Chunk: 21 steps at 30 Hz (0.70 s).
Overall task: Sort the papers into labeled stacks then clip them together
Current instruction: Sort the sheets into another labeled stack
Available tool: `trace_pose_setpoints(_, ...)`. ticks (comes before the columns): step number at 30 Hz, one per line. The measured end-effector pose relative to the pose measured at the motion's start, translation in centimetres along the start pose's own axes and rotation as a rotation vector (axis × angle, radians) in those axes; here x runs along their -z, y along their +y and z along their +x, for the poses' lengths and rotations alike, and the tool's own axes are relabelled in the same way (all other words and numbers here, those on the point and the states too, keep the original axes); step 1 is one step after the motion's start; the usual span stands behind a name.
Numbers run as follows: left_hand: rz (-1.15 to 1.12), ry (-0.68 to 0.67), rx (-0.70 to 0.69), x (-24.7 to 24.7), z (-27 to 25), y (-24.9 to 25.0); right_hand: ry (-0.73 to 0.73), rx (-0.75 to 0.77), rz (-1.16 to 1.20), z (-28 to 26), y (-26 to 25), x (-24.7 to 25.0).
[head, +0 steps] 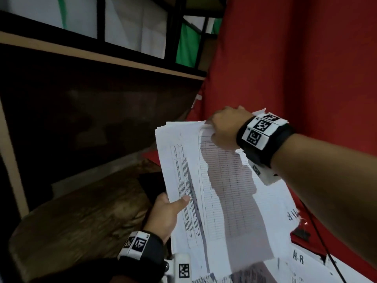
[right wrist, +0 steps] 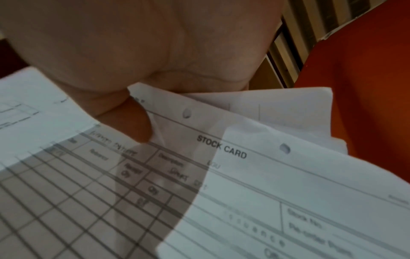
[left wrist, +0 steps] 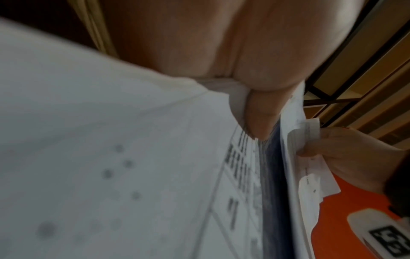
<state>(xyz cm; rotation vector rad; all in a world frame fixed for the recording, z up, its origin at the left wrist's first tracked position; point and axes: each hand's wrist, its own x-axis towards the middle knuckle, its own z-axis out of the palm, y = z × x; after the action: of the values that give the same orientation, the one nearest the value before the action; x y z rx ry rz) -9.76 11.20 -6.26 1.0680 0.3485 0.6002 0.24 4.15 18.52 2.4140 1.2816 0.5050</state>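
A thick stack of white printed papers [head: 183,172] is held up in front of me. My left hand [head: 169,207] grips its lower left edge, thumb on top [left wrist: 261,112]. My right hand [head: 222,127] pinches the top edge of the front sheet [head: 228,190], a gridded form headed STOCK CARD [right wrist: 221,149] with punched holes. This sheet is peeled slightly away from the rest. The right hand [left wrist: 346,152] also shows in the left wrist view, holding curled page corners. More sheets marked "H.R" [head: 297,258] lie on the red surface below.
A red cloth-covered surface [head: 295,68] fills the right side. A black binder clip [head: 302,231] lies on it by the labelled sheets, with a thin black cable [head: 318,237] beside. At left are a wooden stool top [head: 77,221] and dark shelving [head: 81,48].
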Motion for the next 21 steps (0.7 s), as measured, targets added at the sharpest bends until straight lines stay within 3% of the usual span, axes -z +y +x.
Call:
trace_pose_setpoints(6, -0.077, -0.034, -0.006, -0.6, -0.6, 0.3, 0.085, -0.007, -0.056, 0.3, -0.3, -0.8)
trace_pose_setpoints(13, 0.070, 0.033, -0.037, -0.6, -0.5, 0.0, 0.387, 0.052, 0.129, -0.8, -0.7, -2.3)
trace_pose_setpoints(18, 0.041, 0.057, -0.055, -0.4, -0.6, 0.6, 0.737, -0.222, 0.529, -2.5, 1.6, -6.1)
trace_pose_setpoints(19, 0.034, 0.069, -0.061, -0.3, -0.6, 0.8, 0.747, -0.322, 0.664, -3.1, 2.4, -7.0)
trace_pose_setpoints(21, 0.011, 0.103, -0.055, -0.1, -0.4, 0.8, 0.540, -0.542, 0.975, -4.0, 3.8, -9.3)
